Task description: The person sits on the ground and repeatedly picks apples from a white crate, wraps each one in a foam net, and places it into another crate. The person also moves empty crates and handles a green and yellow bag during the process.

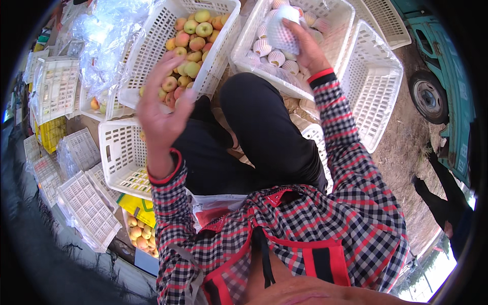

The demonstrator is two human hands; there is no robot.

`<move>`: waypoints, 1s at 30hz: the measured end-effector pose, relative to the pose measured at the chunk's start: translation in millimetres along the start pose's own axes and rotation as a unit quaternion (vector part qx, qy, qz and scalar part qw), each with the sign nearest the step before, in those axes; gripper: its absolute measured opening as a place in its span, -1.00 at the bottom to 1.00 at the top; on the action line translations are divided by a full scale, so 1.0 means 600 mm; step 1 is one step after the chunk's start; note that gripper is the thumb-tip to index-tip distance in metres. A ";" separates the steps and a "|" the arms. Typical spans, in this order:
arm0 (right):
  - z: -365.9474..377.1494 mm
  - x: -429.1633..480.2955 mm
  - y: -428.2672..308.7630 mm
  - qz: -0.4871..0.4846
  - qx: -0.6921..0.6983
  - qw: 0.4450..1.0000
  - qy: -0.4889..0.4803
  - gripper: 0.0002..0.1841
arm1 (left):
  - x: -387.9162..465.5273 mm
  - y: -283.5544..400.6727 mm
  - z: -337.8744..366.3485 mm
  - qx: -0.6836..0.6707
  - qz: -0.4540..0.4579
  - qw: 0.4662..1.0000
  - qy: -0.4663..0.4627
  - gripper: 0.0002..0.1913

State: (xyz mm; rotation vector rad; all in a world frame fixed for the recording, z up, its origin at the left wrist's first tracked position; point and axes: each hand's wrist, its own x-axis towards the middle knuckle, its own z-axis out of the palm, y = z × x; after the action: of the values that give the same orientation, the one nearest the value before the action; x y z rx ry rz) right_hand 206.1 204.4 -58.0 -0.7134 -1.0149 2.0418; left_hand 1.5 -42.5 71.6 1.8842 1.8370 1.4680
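Observation:
My right hand [308,45] grips a white foam net sleeve [283,32] above a white plastic crate [244,61] that holds apples in foam nets [276,58]. Whether anything is inside the sleeve cannot be told. My left hand [164,103] is raised, blurred, its fingers apart with nothing between them. It hangs over the near edge of another white crate [139,65], where bare yellow and red apples [190,42] lie in a heap.
An empty white crate [375,91] leans at the right, another [124,152] at the left. More crates [89,209] and clear plastic film [105,42] fill the left side. A green vehicle [453,95] and a person in dark trousers [438,198] are at the far right.

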 end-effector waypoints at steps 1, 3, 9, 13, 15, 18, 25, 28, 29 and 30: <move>-0.074 0.036 0.034 0.006 -0.075 0.995 0.072 -0.28 | -0.020 -0.012 -0.023 0.053 -0.014 0.998 0.030 -0.56; -0.187 0.063 0.088 0.040 -0.302 0.948 0.097 -0.09 | -0.070 -0.043 -0.070 -0.051 -0.142 0.979 0.138 -0.67; -0.315 0.097 0.194 0.153 -0.603 0.775 0.111 -0.03 | -0.219 -0.106 -0.142 -0.010 -0.353 0.865 0.355 -0.78; -0.260 0.131 0.217 0.142 -0.680 0.714 0.082 -0.03 | -0.305 -0.120 -0.137 -0.015 -0.428 0.817 0.385 -0.79; -0.178 0.112 0.193 0.196 -0.592 0.782 0.008 -0.02 | -0.333 -0.116 -0.138 -0.032 -0.452 0.804 0.384 -0.78; -0.174 0.107 0.258 0.304 -0.504 0.808 0.012 -0.03 | -0.349 -0.155 -0.157 -0.077 -0.459 0.809 0.358 -0.77; -0.061 0.078 0.247 0.194 -0.631 0.732 -0.171 -0.32 | -0.509 -0.163 -0.268 -0.081 -0.461 0.775 0.425 -0.75; -0.084 0.055 0.270 0.280 -0.543 0.788 -0.071 -0.43 | -0.558 -0.214 -0.285 -0.080 -0.480 0.765 0.422 -0.75; -0.092 0.052 0.271 0.280 -0.542 0.790 -0.060 -0.40 | -0.575 -0.236 -0.278 -0.085 -0.495 0.755 0.421 -0.75; -0.065 0.032 0.272 0.280 -0.541 0.791 -0.053 -0.39 | -0.602 -0.245 -0.280 -0.081 -0.520 0.728 0.440 -0.75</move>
State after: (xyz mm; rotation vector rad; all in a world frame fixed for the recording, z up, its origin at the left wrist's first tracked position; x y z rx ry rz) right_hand 164.0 168.0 -217.7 -1.6382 -2.3055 1.7926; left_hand -138.8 -388.4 -130.9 -0.2432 2.2588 1.9239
